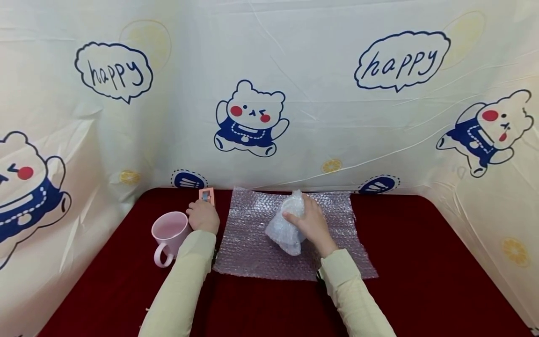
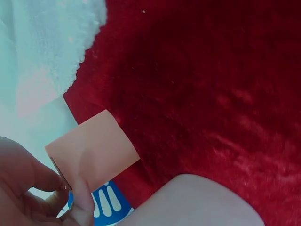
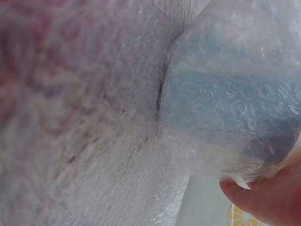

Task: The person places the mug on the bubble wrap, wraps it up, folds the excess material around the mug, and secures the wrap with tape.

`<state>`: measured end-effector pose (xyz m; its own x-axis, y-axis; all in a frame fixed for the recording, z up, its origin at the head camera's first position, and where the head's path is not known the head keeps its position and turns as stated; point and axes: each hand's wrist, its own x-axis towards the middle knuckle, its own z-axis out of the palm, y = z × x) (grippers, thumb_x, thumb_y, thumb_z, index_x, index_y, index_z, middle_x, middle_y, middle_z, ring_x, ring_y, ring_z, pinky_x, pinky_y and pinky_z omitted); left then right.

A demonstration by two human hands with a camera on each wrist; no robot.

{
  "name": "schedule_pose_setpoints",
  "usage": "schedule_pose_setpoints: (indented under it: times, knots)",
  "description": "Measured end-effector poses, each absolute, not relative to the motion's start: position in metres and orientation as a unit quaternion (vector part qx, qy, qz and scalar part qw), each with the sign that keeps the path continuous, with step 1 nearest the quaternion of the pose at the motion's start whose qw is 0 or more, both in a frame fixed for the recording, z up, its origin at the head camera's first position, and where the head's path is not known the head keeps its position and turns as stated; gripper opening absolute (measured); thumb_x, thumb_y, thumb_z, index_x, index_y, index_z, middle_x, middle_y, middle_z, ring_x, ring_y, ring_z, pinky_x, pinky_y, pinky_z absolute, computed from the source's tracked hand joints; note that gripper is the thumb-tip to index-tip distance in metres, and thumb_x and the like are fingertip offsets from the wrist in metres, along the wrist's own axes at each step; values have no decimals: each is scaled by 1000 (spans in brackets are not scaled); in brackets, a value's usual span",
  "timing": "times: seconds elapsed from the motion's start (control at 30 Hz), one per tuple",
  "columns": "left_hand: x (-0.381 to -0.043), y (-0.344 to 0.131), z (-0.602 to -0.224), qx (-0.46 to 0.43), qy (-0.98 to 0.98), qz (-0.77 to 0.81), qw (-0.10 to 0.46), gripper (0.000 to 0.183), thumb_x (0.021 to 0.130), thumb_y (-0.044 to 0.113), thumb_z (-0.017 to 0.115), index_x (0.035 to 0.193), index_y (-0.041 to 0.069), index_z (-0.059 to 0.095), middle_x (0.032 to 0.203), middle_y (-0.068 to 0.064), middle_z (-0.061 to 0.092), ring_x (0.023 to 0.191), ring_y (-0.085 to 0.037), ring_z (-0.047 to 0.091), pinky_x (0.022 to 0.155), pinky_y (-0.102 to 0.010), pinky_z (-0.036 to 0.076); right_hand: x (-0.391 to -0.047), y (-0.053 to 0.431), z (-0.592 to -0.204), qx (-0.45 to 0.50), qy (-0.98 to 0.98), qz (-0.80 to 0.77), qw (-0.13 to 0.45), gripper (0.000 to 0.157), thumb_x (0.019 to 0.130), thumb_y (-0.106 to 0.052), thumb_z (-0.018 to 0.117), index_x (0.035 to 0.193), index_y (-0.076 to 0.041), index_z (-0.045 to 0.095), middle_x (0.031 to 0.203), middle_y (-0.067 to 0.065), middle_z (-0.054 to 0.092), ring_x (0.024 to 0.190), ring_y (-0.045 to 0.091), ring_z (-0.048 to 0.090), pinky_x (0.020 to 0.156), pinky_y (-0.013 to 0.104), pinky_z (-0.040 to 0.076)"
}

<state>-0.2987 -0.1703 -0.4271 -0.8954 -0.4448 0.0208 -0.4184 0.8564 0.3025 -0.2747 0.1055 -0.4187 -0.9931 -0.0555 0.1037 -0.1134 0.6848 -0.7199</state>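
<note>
My left hand (image 1: pixel 204 216) pinches a small pink tape dispenser (image 1: pixel 207 195) toward the back of the table. In the left wrist view, the dispenser (image 2: pixel 96 146) shows a flat square face and a dark toothed edge, with fingers and thumb at one corner. My right hand (image 1: pixel 312 223) grips a bubble-wrapped bundle (image 1: pixel 284 230) from its right side, over a spread sheet of bubble wrap (image 1: pixel 244 245). Through the plastic in the right wrist view, the wrapped thing (image 3: pixel 211 99) looks pale blue with a darker patch; its kind is hidden.
A pink mug (image 1: pixel 173 238) stands left of my left hand, its handle toward me. Dark red cloth (image 1: pixel 417 262) covers the table. A white printed curtain (image 1: pixel 316 126) encloses the back and both sides.
</note>
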Motion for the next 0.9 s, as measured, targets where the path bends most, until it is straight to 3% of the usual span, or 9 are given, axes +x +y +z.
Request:
schedule_pose_setpoints:
  times: [0.13, 0.5, 0.73, 0.9]
  knots:
    - [-300, -172, -428, 240, -950, -195, 50, 45, 98, 15, 41, 121, -24, 41, 116, -38, 48, 109, -47, 52, 91, -52, 48, -274, 106, -417, 48, -918, 393, 36, 88, 83, -46, 68, 149, -4, 28, 152, 22, 31, 139, 41, 31, 110, 60, 29]
    - [-297, -167, -421, 302, -888, -340, 64, 47, 94, 13, 43, 126, -21, 35, 120, -38, 43, 105, -48, 55, 90, -54, 50, -276, 106, -420, 50, -915, 400, 25, 89, 83, -46, 67, 150, -4, 25, 153, 22, 29, 141, 40, 27, 112, 59, 27]
    - [-295, -165, -420, 299, -878, -366, 80, 46, 95, 12, 41, 124, -23, 37, 123, -38, 39, 114, -49, 43, 94, -55, 46, -274, 107, -419, 54, -913, 404, 27, 89, 83, -45, 68, 150, -4, 25, 154, 22, 27, 141, 40, 26, 112, 60, 27]
    - [-293, -163, -422, 266, -901, -327, 101, 41, 97, 10, 36, 115, -25, 46, 117, -38, 46, 113, -48, 40, 93, -55, 42, -273, 107, -419, 54, -912, 406, 26, 90, 83, -45, 67, 150, -4, 24, 154, 22, 26, 142, 41, 25, 111, 60, 27]
